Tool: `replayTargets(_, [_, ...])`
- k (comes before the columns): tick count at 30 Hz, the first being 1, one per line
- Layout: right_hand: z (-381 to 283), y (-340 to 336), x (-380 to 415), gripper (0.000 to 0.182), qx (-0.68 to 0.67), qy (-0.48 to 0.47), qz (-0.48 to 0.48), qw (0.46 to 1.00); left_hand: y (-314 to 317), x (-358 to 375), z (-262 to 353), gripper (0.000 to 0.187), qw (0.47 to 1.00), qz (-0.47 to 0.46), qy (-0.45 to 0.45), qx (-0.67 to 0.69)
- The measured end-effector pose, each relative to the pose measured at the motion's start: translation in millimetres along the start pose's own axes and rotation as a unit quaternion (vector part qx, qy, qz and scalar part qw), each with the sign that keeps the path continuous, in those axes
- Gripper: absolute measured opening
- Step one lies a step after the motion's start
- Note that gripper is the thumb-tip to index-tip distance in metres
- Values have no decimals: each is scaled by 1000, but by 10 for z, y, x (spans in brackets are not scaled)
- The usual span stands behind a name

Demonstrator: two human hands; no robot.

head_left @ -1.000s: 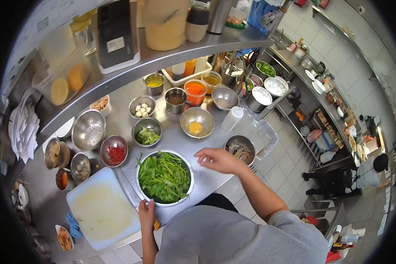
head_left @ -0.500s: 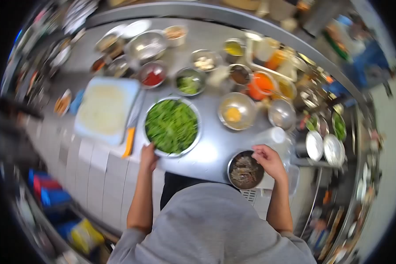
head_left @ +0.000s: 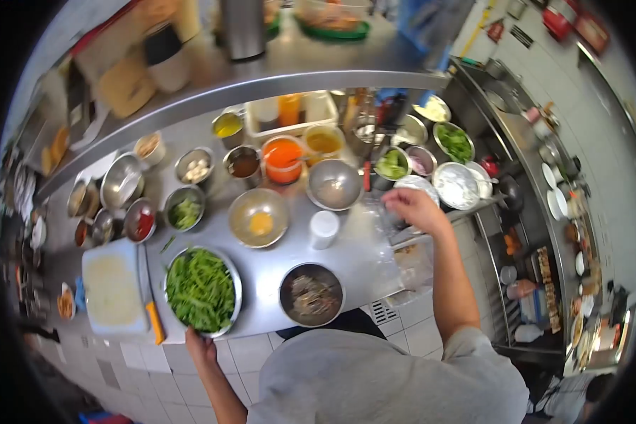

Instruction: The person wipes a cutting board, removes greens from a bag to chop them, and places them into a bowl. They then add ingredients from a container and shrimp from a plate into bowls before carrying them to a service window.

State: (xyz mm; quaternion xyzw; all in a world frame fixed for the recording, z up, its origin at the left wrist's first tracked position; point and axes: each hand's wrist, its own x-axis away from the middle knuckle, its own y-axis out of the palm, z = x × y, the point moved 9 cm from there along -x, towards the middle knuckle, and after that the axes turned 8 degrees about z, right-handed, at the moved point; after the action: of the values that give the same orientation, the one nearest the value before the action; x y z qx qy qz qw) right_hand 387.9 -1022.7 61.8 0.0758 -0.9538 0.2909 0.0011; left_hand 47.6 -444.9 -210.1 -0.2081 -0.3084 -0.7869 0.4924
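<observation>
My left hand [head_left: 201, 345] is closed on the near rim of a metal bowl [head_left: 238, 295] filled with leafy greens [head_left: 201, 288]. Out to the right, my right hand [head_left: 413, 210] hangs over crumpled clear plastic [head_left: 378, 225] and beside a white-lined bowl [head_left: 418, 185]. Its fingers are bent together in a pinch; what they hold, if anything, I cannot make out. Near the front edge stands a metal bowl of what look like raw shrimp [head_left: 312, 295]. Behind it are a white-capped container [head_left: 324, 230] and a bowl with egg yolk [head_left: 260, 223].
A cutting board [head_left: 116, 286] lies at left, with an orange-handled knife [head_left: 153, 318] beside it. Several bowls and sauce tubs, one with orange-red sauce [head_left: 283, 159], line the back below a metal shelf [head_left: 247, 92]. More bowls of vegetables [head_left: 454, 143] stand at right.
The view has swung to the right. My right hand has moved from the shrimp bowl out to the right-hand containers. My left hand stays at the greens bowl's rim.
</observation>
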Motion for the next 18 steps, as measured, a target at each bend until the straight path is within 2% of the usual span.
replayTargets(2, [233, -532, -338, 20, 9, 24, 26, 999, -54, 18, 2, 20, 999, -43, -1, -1])
replayTargets(4, [500, -981, -859, 24, -24, 7, 64, 998, 72, 381, 94, 25, 998, 62, 25, 11])
replayTargets(7, [778, -1454, -1668, 25, 2, -8, 113, 994, 183, 710, 58, 27, 998, 56, 40, 14])
replayTargets(9, [1177, -1595, -2385, 25, 11, -20, 123, 992, 330, 966, -34, 27, 996, 71, 42, 32])
replayTargets(11, [1490, -1711, -3036, 27, 110, -93, 144, 979, 477, 1192, -138, 26, 994, 88, 45, 43])
replayTargets(14, [1718, -1695, -3677, 28, 151, -102, 158, 970, 801, 1540, -259, 22, 999, 15, 39, 20])
replayTargets(16, [1767, -1606, -3979, 26, 159, -92, 148, 972, 1036, 1886, -321, 23, 996, 59, 39, 44])
replayTargets(18, [2049, -1432, -4401, 26, 214, -53, 96, 971, 1111, 2099, -434, 24, 993, 108, 24, 50])
